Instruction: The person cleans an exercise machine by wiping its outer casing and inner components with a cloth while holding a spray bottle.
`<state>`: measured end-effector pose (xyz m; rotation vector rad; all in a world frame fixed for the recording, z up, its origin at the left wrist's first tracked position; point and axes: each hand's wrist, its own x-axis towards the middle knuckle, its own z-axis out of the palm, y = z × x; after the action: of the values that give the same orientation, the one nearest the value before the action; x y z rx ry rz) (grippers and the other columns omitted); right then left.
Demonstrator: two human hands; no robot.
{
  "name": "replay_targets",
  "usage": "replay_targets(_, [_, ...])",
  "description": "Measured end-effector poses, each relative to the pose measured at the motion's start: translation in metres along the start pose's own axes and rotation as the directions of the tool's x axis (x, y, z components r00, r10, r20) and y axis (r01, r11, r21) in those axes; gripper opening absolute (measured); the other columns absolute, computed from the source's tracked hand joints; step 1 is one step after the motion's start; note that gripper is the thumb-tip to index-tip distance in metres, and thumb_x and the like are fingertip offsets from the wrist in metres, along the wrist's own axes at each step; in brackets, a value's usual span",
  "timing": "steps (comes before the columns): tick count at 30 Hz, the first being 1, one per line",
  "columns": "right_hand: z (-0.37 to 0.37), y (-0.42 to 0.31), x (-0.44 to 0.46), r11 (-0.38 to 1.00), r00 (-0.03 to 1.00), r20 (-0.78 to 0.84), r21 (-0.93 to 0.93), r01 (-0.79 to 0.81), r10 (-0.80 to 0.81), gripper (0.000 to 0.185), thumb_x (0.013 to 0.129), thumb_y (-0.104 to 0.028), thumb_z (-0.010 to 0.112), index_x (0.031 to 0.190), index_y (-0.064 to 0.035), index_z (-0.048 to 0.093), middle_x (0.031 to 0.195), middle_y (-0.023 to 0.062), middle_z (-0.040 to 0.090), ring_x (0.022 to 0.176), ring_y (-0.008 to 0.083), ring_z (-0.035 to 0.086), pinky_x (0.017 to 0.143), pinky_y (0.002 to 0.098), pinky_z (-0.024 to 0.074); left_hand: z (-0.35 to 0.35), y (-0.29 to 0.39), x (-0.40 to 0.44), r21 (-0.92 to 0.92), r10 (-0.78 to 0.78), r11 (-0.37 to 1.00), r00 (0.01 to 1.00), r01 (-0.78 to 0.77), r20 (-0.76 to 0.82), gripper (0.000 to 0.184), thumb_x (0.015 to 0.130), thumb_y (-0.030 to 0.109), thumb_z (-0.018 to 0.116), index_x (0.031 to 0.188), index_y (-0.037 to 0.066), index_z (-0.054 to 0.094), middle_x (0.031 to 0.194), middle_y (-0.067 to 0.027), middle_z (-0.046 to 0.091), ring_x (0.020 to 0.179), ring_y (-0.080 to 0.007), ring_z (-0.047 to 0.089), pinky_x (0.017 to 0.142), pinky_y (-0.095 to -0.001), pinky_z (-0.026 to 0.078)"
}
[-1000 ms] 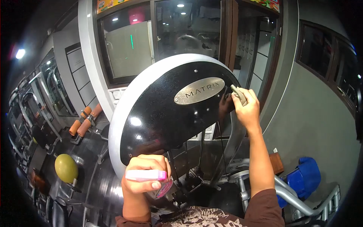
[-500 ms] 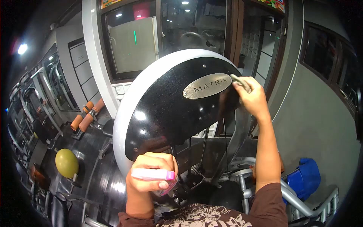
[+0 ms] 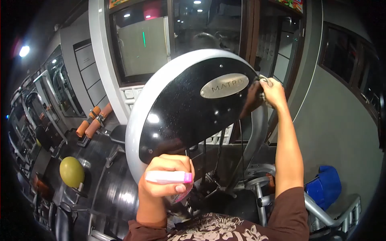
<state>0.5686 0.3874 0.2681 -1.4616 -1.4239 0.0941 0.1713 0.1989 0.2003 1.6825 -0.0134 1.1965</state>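
Note:
My left hand (image 3: 165, 176) is closed around a spray bottle (image 3: 171, 177) with a white and pink trigger head; its clear lower part is mostly hidden by my fingers. In front of me rises a gym machine's curved cover (image 3: 185, 108), black with a light grey rim. Small droplets or specks dot the black face. An oval metal plate reading MATRIX (image 3: 225, 85) is fixed near its upper right. At the cover's right edge, my right hand (image 3: 274, 93) grips a greyish cloth (image 3: 263, 82), pressing it against the rim.
Cables and grey frame tubes (image 3: 257, 188) lie below the cover. A yellow-green ball (image 3: 72, 172) and a bench with orange foam rollers (image 3: 90, 123) are at left. Something blue (image 3: 324, 186) stands at lower right by a grey wall (image 3: 341, 116). Windows (image 3: 140, 48) are behind.
My right hand has moved with the cloth from beside the MATRIX plate to the cover's right edge. The left hand keeps the spray bottle, appearing slightly higher and further right.

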Motion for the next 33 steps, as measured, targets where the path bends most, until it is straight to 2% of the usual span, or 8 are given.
replay_targets(4, [-0.011,-0.095,-0.034,0.951,0.944,0.21,0.235,0.203,-0.253,0.027,0.099,-0.028,0.069,0.113,-0.0045,0.074,0.077,0.0065,0.071,0.066,0.0155,0.069,0.065,0.0339,0.0547,0.001,-0.001,-0.001,-0.007,0.026,1.0,1.0,-0.026,-0.009,0.026,0.077,0.014,0.082,0.083,-0.006,0.068,0.075,-0.0155,0.064,0.071,-0.0282,0.064,0.063,-0.0371,0.05])
replay_targets(7, [0.01,-0.109,-0.049,0.831,0.835,0.007,0.107,0.546,-0.55,0.029,0.097,-0.024,0.072,0.121,-0.0085,0.073,0.091,0.0125,0.073,0.078,0.0195,0.072,0.073,0.0337,0.0555,0.0,-0.002,-0.005,0.018,0.0,1.0,0.998,0.001,-0.068,0.027,0.077,0.016,0.082,0.084,-0.006,0.069,0.077,-0.016,0.065,0.073,-0.0285,0.065,0.065,-0.0372,0.051])
replay_targets(8, [0.006,-0.108,-0.05,0.901,0.94,0.147,0.364,0.237,-0.306,0.028,0.097,-0.024,0.071,0.123,-0.0115,0.072,0.093,0.0162,0.073,0.084,0.029,0.072,0.081,0.0382,0.0554,0.002,-0.003,-0.007,0.018,-0.014,1.0,0.995,0.016,-0.101,0.027,0.078,0.016,0.081,0.084,-0.006,0.068,0.077,-0.016,0.064,0.073,-0.0283,0.065,0.066,-0.0371,0.051])
replay_targets(15, [0.013,0.053,0.02,0.993,0.993,-0.011,0.028,-0.114,0.115,0.035,0.102,-0.033,0.067,0.112,0.0001,0.066,0.091,0.0167,0.073,0.085,0.0255,0.073,0.078,0.0395,0.0553,0.005,-0.001,-0.005,0.056,-0.036,0.997,0.987,0.046,-0.154,0.027,0.078,0.018,0.081,0.083,-0.006,0.068,0.078,-0.016,0.064,0.076,-0.027,0.065,0.067,-0.0363,0.051])
replay_targets(20, [0.011,0.029,0.027,0.997,0.999,-0.024,-0.068,0.027,-0.029,0.038,0.099,-0.033,0.07,0.115,0.0009,0.062,0.081,0.0134,0.071,0.081,0.0268,0.072,0.077,0.0407,0.0555,0.007,-0.001,-0.003,0.044,-0.02,0.999,0.99,0.026,-0.136,0.026,0.076,0.016,0.081,0.082,-0.006,0.069,0.077,-0.0158,0.064,0.074,-0.0273,0.065,0.066,-0.0359,0.051])
replay_targets(22, [0.001,-0.046,0.008,0.982,0.987,0.159,0.186,-0.043,0.013,0.035,0.1,-0.029,0.068,0.12,-0.0021,0.059,0.096,0.0199,0.071,0.093,0.0334,0.072,0.084,0.0434,0.0554,0.008,-0.001,-0.004,0.037,-0.019,0.999,0.989,0.025,-0.147,0.026,0.076,0.016,0.082,0.081,-0.006,0.068,0.076,-0.0158,0.064,0.073,-0.0275,0.065,0.066,-0.0361,0.051])
replay_targets(25, [0.014,-0.093,-0.009,0.895,0.895,-0.032,0.012,0.445,-0.445,0.029,0.101,-0.023,0.064,0.125,-0.0095,0.056,0.129,0.0277,0.058,0.112,0.0428,0.067,0.096,0.0486,0.053,0.006,-0.003,-0.004,0.036,-0.007,0.999,0.988,0.012,-0.151,0.026,0.075,0.016,0.082,0.08,-0.006,0.068,0.075,-0.0158,0.063,0.073,-0.0278,0.065,0.066,-0.0365,0.051])
replay_targets(33, [0.034,0.026,0.038,0.969,0.954,-0.186,-0.119,0.215,-0.235,0.031,0.094,-0.01,0.069,0.124,-0.0155,0.074,0.116,0.0211,0.069,0.111,0.0389,0.067,0.099,0.0443,0.0531,0.006,-0.005,-0.003,0.062,-0.015,0.998,0.986,0.026,-0.167,0.024,0.073,0.014,0.08,0.08,-0.006,0.069,0.075,-0.0164,0.064,0.073,-0.0281,0.065,0.066,-0.037,0.053])
